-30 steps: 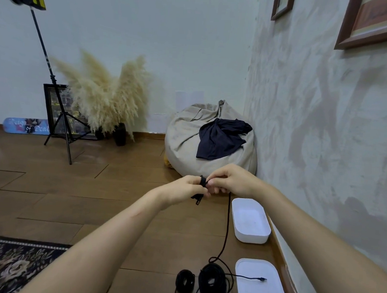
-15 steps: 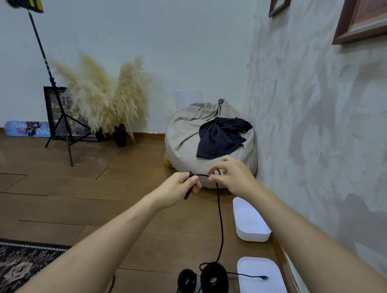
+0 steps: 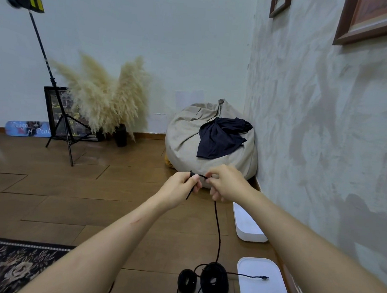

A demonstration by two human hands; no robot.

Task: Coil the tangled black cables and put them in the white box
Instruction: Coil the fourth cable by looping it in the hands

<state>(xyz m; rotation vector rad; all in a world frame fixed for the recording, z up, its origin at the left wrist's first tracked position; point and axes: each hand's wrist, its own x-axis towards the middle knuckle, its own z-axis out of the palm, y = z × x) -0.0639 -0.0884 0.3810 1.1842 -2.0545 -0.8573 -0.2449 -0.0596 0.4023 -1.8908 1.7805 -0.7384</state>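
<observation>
Both hands are raised in front of me on one black cable (image 3: 217, 232). My left hand (image 3: 181, 187) grips the cable's end, a short tail poking out below the fist. My right hand (image 3: 227, 185) pinches the same cable a few centimetres to the right. From the right hand the cable hangs down to the floor. There it joins two black coiled bundles (image 3: 213, 280), with a loose plug end (image 3: 263, 278) lying over the white lid (image 3: 261, 288). The open white box (image 3: 248, 230) stands on the floor by the wall, partly hidden by my right forearm.
A beige bean bag (image 3: 188, 141) with a dark cloth (image 3: 222, 136) fills the corner behind my hands. A tripod stand (image 3: 61, 119), pampas grass in a vase (image 3: 107, 97) and a framed picture stand at the far left. A patterned rug (image 3: 13, 269) lies lower left. The wall runs along the right.
My hands separated after being pressed together, stretching a short length of cable between them, then closed in a little. The hanging cable shifted with them.
</observation>
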